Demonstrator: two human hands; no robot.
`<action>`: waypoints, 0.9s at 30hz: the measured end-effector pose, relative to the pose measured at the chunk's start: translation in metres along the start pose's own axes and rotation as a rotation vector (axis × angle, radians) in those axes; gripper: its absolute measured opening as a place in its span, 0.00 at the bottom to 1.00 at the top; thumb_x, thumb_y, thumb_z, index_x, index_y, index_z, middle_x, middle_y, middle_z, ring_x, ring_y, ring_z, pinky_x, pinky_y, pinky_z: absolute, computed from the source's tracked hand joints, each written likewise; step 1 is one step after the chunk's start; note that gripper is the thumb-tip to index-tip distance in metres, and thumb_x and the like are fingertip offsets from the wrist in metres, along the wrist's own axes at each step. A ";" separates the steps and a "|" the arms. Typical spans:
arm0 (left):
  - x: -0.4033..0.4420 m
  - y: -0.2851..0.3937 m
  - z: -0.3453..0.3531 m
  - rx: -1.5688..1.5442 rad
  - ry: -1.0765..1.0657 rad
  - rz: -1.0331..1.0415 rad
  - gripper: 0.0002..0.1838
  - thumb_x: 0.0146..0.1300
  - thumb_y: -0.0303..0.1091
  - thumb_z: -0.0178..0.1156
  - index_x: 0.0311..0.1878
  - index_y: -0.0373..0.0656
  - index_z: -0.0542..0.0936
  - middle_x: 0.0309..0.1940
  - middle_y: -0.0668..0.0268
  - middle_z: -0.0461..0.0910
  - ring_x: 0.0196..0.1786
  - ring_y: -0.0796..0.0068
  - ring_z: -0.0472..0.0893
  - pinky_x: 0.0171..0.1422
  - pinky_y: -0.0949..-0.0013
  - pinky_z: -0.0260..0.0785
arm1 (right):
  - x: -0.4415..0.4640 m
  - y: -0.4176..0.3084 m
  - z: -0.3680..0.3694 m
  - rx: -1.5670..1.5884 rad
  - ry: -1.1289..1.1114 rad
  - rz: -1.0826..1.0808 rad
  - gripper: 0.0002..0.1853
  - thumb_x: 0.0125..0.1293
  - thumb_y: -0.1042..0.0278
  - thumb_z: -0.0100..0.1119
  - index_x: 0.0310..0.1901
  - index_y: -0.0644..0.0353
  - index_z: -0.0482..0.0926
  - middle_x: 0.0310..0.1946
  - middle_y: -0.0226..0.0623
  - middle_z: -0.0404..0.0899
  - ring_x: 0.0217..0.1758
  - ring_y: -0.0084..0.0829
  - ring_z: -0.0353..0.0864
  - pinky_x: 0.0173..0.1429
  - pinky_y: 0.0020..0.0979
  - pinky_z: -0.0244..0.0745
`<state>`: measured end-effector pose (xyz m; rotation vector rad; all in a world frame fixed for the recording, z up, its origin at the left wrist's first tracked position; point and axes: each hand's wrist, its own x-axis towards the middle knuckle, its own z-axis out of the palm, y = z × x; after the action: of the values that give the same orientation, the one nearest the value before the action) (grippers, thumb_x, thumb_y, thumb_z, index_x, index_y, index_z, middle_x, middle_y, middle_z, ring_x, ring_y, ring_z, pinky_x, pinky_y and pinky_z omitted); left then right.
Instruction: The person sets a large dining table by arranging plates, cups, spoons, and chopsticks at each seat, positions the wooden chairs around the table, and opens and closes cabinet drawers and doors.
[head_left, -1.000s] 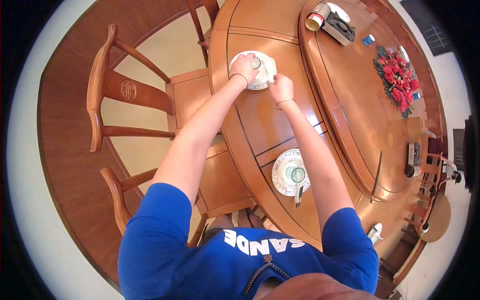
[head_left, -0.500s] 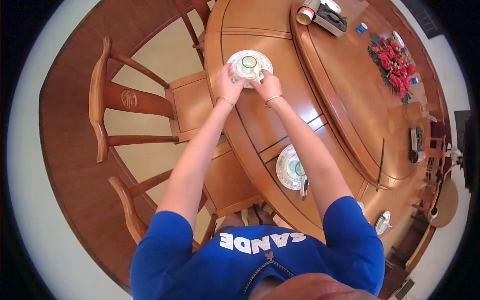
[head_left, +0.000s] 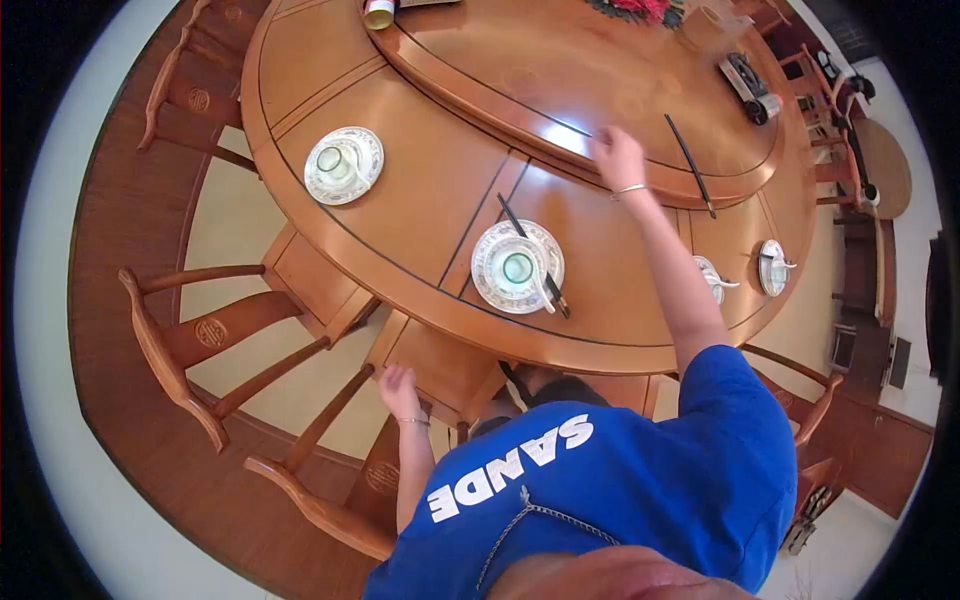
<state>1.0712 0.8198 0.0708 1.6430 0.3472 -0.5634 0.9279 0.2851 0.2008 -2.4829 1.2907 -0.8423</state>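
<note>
My right hand [head_left: 618, 158] is over the near rim of the raised round turntable, its fingers pinched together; whether something thin is between them is hard to see. Lower down, my left hand [head_left: 400, 392] hangs over a chair seat, loosely closed with nothing visible in it. Between the hands lies a patterned plate [head_left: 487, 272] with a glass [head_left: 518, 267], a white spoon [head_left: 546, 292] and dark chopsticks [head_left: 510, 212]. Further left, another plate [head_left: 372, 150] bears a second glass [head_left: 329, 159] and a white spoon. Neither hand touches these settings.
A dark stick [head_left: 690, 165] lies across the turntable edge [head_left: 470, 80]. Two more settings [head_left: 703, 270] [head_left: 772, 272] are at the right. A portable stove [head_left: 748, 88], a can [head_left: 379, 13] and red flowers [head_left: 645, 10] are further back. Wooden chairs [head_left: 210, 330] ring the near side.
Both hands have left the far-left setting: my left drew back beside my body, my right moved right to the turntable rim. The view has turned right, and the middle plate's chopsticks show more fully.
</note>
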 end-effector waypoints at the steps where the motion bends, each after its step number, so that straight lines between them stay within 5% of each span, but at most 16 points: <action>1: -0.008 -0.012 -0.015 0.055 -0.017 -0.107 0.20 0.56 0.22 0.63 0.53 0.35 0.72 0.48 0.58 0.76 0.47 0.70 0.77 0.49 0.70 0.74 | 0.009 0.015 -0.039 -0.215 -0.049 0.070 0.16 0.57 0.60 0.59 0.36 0.67 0.79 0.37 0.54 0.80 0.43 0.53 0.78 0.47 0.47 0.73; 6: -0.033 -0.023 -0.022 0.127 0.009 -0.280 0.20 0.55 0.22 0.64 0.52 0.35 0.73 0.45 0.60 0.77 0.43 0.73 0.78 0.44 0.73 0.74 | 0.000 0.209 -0.084 -0.618 0.029 0.372 0.16 0.56 0.60 0.61 0.33 0.69 0.80 0.36 0.57 0.80 0.42 0.55 0.80 0.50 0.46 0.75; 8: -0.030 -0.024 -0.032 0.151 -0.027 -0.229 0.19 0.54 0.22 0.64 0.51 0.36 0.74 0.43 0.61 0.78 0.41 0.74 0.78 0.42 0.74 0.74 | -0.010 0.236 -0.097 -0.531 -0.215 0.609 0.19 0.56 0.58 0.64 0.37 0.69 0.81 0.40 0.59 0.80 0.46 0.53 0.80 0.52 0.45 0.75; 10: -0.028 -0.017 -0.033 0.141 -0.011 -0.198 0.19 0.55 0.23 0.64 0.50 0.36 0.74 0.42 0.62 0.78 0.42 0.74 0.79 0.43 0.74 0.74 | -0.021 0.266 -0.097 -0.512 -0.410 0.600 0.18 0.56 0.58 0.63 0.39 0.68 0.82 0.42 0.59 0.79 0.48 0.52 0.80 0.53 0.45 0.75; 12: -0.027 -0.007 -0.019 0.083 0.012 -0.160 0.17 0.56 0.24 0.64 0.49 0.36 0.75 0.43 0.62 0.79 0.42 0.74 0.79 0.44 0.73 0.74 | -0.019 0.280 -0.065 -0.560 -0.328 0.433 0.17 0.56 0.59 0.62 0.37 0.68 0.82 0.40 0.60 0.80 0.46 0.53 0.81 0.51 0.45 0.76; 22: -0.050 -0.009 -0.024 0.133 0.068 -0.126 0.17 0.56 0.25 0.63 0.50 0.33 0.75 0.44 0.60 0.79 0.42 0.72 0.80 0.47 0.70 0.76 | 0.002 0.187 -0.027 -0.493 -0.243 0.330 0.24 0.46 0.51 0.67 0.29 0.72 0.82 0.31 0.61 0.80 0.38 0.53 0.82 0.46 0.44 0.76; 25: -0.058 -0.019 -0.031 0.106 0.087 -0.097 0.16 0.56 0.24 0.63 0.48 0.33 0.77 0.43 0.59 0.80 0.41 0.72 0.80 0.44 0.71 0.75 | 0.013 0.137 0.009 -0.278 -0.152 0.258 0.27 0.44 0.49 0.66 0.24 0.75 0.79 0.23 0.60 0.78 0.32 0.53 0.82 0.41 0.45 0.75; 27: -0.066 -0.017 -0.032 0.084 0.094 -0.098 0.15 0.55 0.23 0.63 0.46 0.33 0.78 0.40 0.60 0.81 0.41 0.73 0.80 0.41 0.72 0.74 | 0.021 0.062 0.026 0.036 -0.310 0.352 0.25 0.47 0.50 0.65 0.22 0.72 0.80 0.21 0.58 0.78 0.26 0.53 0.80 0.38 0.43 0.75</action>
<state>1.0121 0.8601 0.0949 1.7444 0.4802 -0.5820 0.9101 0.2296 0.1611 -2.1537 1.5126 -0.3771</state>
